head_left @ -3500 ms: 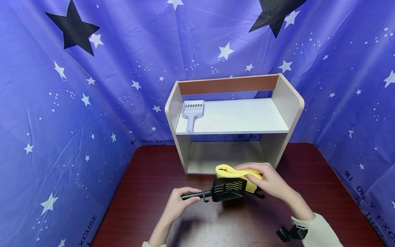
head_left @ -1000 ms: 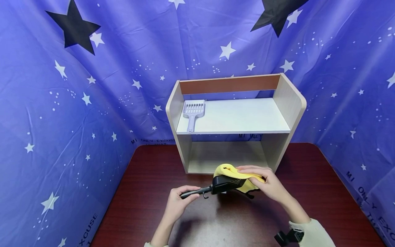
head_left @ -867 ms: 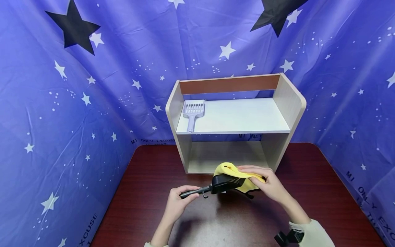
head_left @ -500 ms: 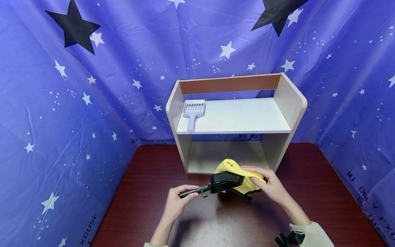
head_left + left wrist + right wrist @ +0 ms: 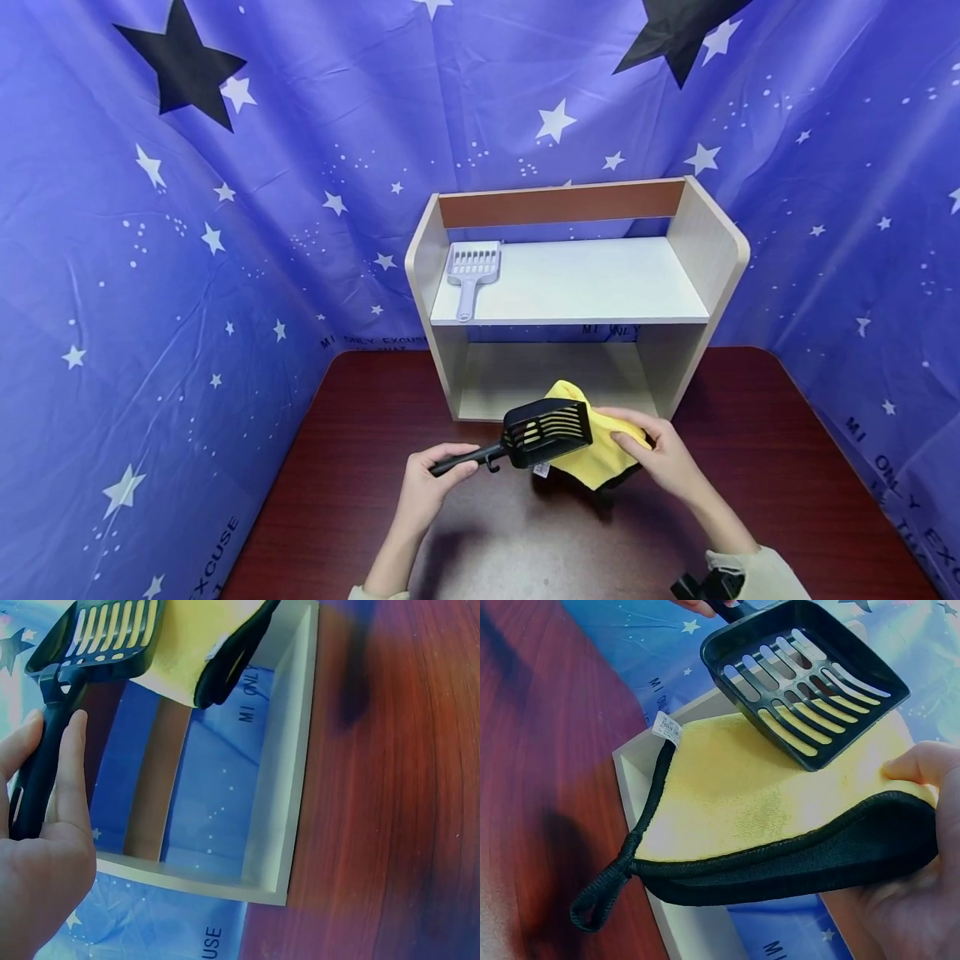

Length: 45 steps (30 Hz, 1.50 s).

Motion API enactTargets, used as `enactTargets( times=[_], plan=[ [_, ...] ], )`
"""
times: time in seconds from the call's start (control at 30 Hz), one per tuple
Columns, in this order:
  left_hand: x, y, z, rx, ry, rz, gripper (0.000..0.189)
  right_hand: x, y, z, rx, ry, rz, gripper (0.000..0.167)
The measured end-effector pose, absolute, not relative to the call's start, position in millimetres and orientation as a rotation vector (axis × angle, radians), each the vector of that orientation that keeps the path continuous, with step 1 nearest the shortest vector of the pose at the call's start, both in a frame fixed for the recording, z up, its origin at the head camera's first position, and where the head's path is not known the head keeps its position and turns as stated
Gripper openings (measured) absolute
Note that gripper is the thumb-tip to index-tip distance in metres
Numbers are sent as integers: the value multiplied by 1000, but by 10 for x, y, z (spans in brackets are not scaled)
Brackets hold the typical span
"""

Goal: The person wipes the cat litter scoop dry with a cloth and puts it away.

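My left hand point(image 5: 425, 481) pinches the handle of a black slotted litter scoop point(image 5: 534, 454), held above the table with its bowl pointing right. Through the slots shows a yellow cloth point(image 5: 596, 461) with a dark underside and black edging. My right hand point(image 5: 665, 454) grips that cloth at its right side, thumb on the yellow face. From the right wrist view, the cloth point(image 5: 727, 795) hangs folded behind the scoop point(image 5: 802, 682), with a white tag point(image 5: 667, 727) and a black loop point(image 5: 600, 896) at its corners. A darkish smudge marks the yellow face.
Behind the hands stands a two-tier wooden shelf point(image 5: 697, 292). A pale lilac litter scoop point(image 5: 471, 275) lies at the left of its upper board. The dark red table point(image 5: 360, 417) extends around it, and a starry blue curtain point(image 5: 337, 125) hangs at the back and sides.
The black scoop has turned so its slotted bowl faces me more, and its handle has shifted slightly left. The cloth has slid from over the scoop to behind it, its yellow face now spread lower.
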State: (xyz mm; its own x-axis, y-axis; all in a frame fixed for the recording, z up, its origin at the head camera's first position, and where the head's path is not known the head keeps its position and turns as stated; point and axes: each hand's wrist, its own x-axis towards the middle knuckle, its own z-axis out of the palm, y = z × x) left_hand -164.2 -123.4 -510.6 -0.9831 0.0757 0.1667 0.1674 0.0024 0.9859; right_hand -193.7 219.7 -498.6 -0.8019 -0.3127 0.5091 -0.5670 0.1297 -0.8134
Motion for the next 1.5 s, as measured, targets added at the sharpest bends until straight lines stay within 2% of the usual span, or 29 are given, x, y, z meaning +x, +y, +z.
enactTargets(
  times=[0.23, 0.57, 0.83, 1.17, 1.5],
  plan=[
    [-1645, -1167, -5137, -216, -2046, -2318, 30, -1918, 2183, -4993, 801, -2145, 1791, 33],
    [-1640, -996, -5272, -112, -1958, -2509, 40, -1927, 2120, -4948, 535, -2173, 1818, 31],
    [-1594, -872, -5367, -72, -2049, -2539, 38, -1953, 2067, -4911, 409, -2184, 1816, 32],
    [-1566, -814, -5431, -181, -2217, -2469, 35, -1958, 2012, -4878, 356, -2171, 1859, 33],
    [-1504, -722, -5343, -161, -2297, -2467, 34, -1970, 1965, -4871, 320, -2087, 1861, 31]
  ],
)
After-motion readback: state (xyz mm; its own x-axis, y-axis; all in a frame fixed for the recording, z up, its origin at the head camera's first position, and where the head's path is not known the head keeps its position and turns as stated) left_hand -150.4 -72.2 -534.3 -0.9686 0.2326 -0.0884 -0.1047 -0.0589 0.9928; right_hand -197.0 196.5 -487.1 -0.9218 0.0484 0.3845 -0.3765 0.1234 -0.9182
